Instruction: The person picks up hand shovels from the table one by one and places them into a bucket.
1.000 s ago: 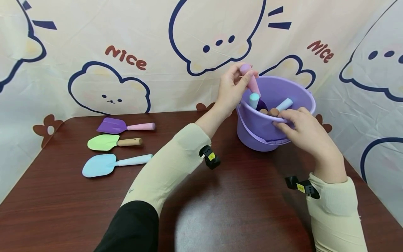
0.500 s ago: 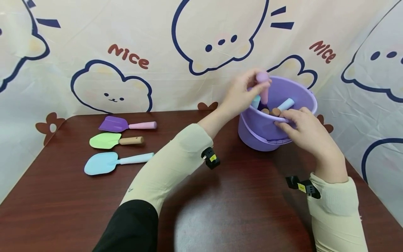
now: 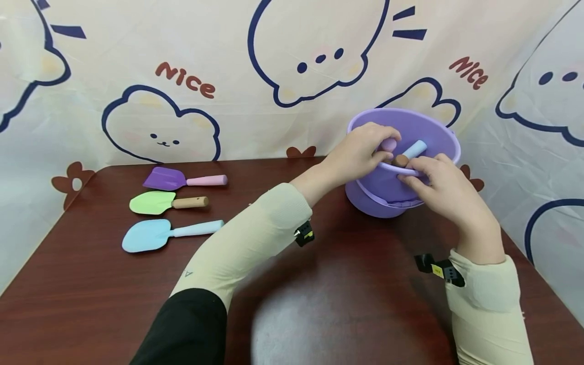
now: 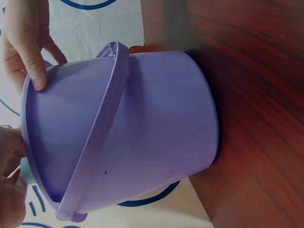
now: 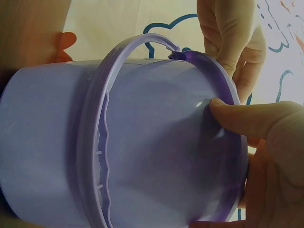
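A light purple bucket (image 3: 378,187) stands at the back right of the table. My left hand (image 3: 360,149) reaches over its near left rim and holds the pink handle (image 3: 388,145) of a toy shovel, its blade hidden inside. My right hand (image 3: 444,190) grips the near right rim, thumb (image 5: 228,114) outside, as the right wrist view shows. Beside the held handle, a wooden handle end (image 3: 400,160) and a light blue handle (image 3: 416,148) poke up in the bucket. In the left wrist view, a teal handle end (image 4: 27,171) shows by my left hand.
Left on the dark wood table (image 3: 292,304) lie a purple shovel (image 3: 165,179) with a pink handle, a green trowel (image 3: 152,203) with a wooden handle and a blue trowel (image 3: 147,235). The bucket's own carrying handle (image 4: 102,118) hangs down its side. A printed cloth (image 3: 255,132) backs the table.
My left hand has moved right and down with the pink-handled shovel, from above the bucket's rim to inside it. The right hand has kept its grip on the rim.
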{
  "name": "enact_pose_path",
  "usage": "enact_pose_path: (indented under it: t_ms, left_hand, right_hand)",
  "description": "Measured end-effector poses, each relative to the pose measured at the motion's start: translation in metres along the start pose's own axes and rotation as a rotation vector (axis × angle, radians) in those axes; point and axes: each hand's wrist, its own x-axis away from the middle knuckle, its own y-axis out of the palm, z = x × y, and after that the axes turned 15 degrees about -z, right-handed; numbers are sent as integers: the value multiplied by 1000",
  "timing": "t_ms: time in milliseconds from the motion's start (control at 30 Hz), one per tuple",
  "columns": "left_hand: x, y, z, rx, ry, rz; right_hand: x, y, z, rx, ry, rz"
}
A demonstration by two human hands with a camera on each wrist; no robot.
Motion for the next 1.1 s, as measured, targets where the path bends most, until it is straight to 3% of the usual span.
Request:
enact_pose_path:
  t_ms: [333, 500, 833, 1100]
  left_hand:
    - [-10, -10, 5, -181, -16, -178]
    - [-12, -15, 6, -215, -10, -248]
    - [1, -22, 0, -53, 140, -221]
    - [19, -24, -7, -43, 203, -200]
  right_hand:
    - [1, 0, 1, 4, -4, 10]
    - [1, 1, 1, 2, -10, 15]
    - [-1, 0, 0, 19, -10, 16]
    - [-1, 0, 0, 12, 1, 6]
